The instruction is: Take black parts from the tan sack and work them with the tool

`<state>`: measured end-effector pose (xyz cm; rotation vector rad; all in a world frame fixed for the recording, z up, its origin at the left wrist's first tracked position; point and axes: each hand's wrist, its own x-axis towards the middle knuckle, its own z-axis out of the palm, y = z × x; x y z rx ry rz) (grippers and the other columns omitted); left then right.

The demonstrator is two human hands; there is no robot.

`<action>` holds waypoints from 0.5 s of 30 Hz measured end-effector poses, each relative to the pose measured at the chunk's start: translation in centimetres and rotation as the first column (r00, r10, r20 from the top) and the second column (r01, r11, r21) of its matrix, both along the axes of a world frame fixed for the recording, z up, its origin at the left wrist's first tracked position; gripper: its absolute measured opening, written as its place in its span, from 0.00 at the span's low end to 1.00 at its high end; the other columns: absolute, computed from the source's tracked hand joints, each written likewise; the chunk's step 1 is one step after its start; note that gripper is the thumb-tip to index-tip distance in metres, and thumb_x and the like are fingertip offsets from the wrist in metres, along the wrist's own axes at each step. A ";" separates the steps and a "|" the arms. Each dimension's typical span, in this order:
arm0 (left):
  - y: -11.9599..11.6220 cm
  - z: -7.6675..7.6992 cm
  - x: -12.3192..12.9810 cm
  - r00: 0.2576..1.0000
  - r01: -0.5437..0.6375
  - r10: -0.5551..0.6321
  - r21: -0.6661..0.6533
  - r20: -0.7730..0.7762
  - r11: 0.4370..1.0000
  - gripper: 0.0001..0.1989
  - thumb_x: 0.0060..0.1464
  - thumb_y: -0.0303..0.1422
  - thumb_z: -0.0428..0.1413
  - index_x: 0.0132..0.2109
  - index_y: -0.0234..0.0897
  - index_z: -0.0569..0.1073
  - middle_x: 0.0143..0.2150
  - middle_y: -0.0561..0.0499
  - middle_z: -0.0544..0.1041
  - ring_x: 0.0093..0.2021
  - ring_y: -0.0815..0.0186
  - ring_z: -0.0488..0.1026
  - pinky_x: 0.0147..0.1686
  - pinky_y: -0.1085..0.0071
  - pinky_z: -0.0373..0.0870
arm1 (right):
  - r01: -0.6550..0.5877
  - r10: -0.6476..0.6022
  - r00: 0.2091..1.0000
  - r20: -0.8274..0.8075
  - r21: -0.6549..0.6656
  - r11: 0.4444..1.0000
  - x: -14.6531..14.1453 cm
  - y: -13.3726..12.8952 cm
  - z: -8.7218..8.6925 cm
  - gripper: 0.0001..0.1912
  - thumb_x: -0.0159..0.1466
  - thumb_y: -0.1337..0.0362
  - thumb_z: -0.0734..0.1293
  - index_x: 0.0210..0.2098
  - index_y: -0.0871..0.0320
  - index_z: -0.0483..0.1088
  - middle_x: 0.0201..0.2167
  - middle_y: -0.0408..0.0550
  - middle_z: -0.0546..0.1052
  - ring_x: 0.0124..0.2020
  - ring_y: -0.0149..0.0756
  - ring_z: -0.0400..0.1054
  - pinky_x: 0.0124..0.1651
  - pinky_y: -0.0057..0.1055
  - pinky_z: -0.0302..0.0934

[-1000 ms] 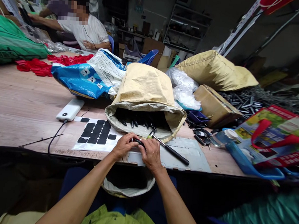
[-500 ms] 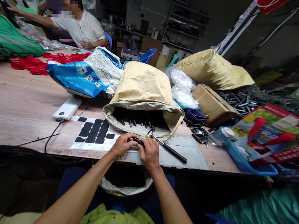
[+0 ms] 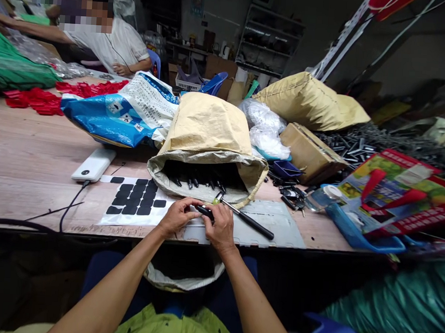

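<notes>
A small black elongated part (image 3: pixel 205 212) is held between my two hands at the table's front edge; its exact kind I cannot make out. My left hand (image 3: pixel 177 217) pinches at its left end with thumb and fingertips. Wrapped over its right end is my right hand (image 3: pixel 220 228), closed. A hammer (image 3: pixel 247 220) with a black handle lies just right of my right hand, its head towards the sack. The open paper sack (image 3: pixel 212 123) behind my hands has several black parts (image 3: pixel 193 181) in its mouth. Left of my hands lies a white sheet (image 3: pixel 159 217) with black squares (image 3: pixel 130 196).
A white power bank (image 3: pixel 94 164) with a cable stands at the left. Beyond are a blue-and-white bag (image 3: pixel 116 115) and red pieces (image 3: pixel 34 100). To the right are a cardboard box (image 3: pixel 310 149), a colourful bag (image 3: pixel 397 197) and a blue tray (image 3: pixel 349 229). Another person sits across the table.
The whole view has shifted, so things appear slightly further left. Both hands keep hold of the black part, which looks slightly turned.
</notes>
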<state>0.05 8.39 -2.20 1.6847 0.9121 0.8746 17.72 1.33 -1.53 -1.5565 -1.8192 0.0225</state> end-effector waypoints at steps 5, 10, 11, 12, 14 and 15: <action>0.1 0.1 0.0 1.000 0.024 -0.024 0.019 -0.006 1.000 0.13 0.51 0.34 0.63 0.44 0.38 0.81 0.43 0.48 0.80 0.41 0.63 0.73 0.42 0.70 0.66 | -0.035 0.034 0.999 -0.035 -0.025 0.999 0.1 -0.3 0.6 0.11 0.60 0.66 0.67 0.43 0.56 0.72 0.40 0.49 0.73 0.44 0.44 0.63 0.49 0.40 0.55; -0.3 0.8 -0.1 1.000 -0.030 0.030 -0.012 0.009 0.999 0.12 0.52 0.37 0.62 0.43 0.36 0.79 0.36 0.51 0.78 0.30 0.69 0.66 0.34 0.72 0.63 | -0.122 0.140 0.901 -0.411 0.070 0.990 1.5 -0.6 1.1 0.21 0.59 0.62 0.64 0.52 0.56 0.70 0.45 0.50 0.71 0.46 0.43 0.65 0.51 0.40 0.61; -0.6 0.9 -0.2 0.999 -0.042 0.042 -0.009 0.010 0.999 0.13 0.52 0.37 0.62 0.43 0.36 0.79 0.35 0.52 0.77 0.30 0.69 0.65 0.33 0.72 0.62 | -0.066 0.105 0.851 -0.514 0.092 0.994 1.8 -0.6 0.9 0.21 0.61 0.61 0.62 0.53 0.57 0.69 0.46 0.51 0.71 0.46 0.42 0.66 0.51 0.40 0.62; -0.9 1.0 -0.4 0.999 -0.051 0.051 -0.007 0.015 0.999 0.13 0.52 0.37 0.62 0.43 0.36 0.79 0.34 0.52 0.76 0.30 0.69 0.66 0.33 0.73 0.62 | -0.004 0.064 0.801 -0.595 0.102 0.995 2.1 -0.4 0.7 0.20 0.63 0.61 0.61 0.54 0.58 0.69 0.46 0.52 0.71 0.46 0.42 0.66 0.50 0.39 0.63; -1.8 0.9 -0.8 0.998 -0.052 0.053 -0.029 0.029 0.998 0.14 0.53 0.38 0.62 0.44 0.37 0.78 0.33 0.53 0.75 0.30 0.69 0.66 0.33 0.73 0.63 | 0.069 0.015 0.743 -0.669 0.098 0.993 2.4 -0.2 0.4 0.19 0.65 0.59 0.61 0.52 0.59 0.70 0.45 0.52 0.70 0.45 0.40 0.67 0.48 0.37 0.64; -2.4 0.8 -1.0 0.998 -0.047 0.050 -0.056 0.038 0.997 0.14 0.53 0.39 0.62 0.45 0.37 0.77 0.33 0.53 0.74 0.30 0.69 0.66 0.32 0.73 0.63 | 0.066 0.014 0.742 -0.670 0.094 0.993 2.4 0.0 0.2 0.17 0.65 0.58 0.61 0.50 0.59 0.71 0.44 0.52 0.70 0.44 0.40 0.67 0.47 0.36 0.64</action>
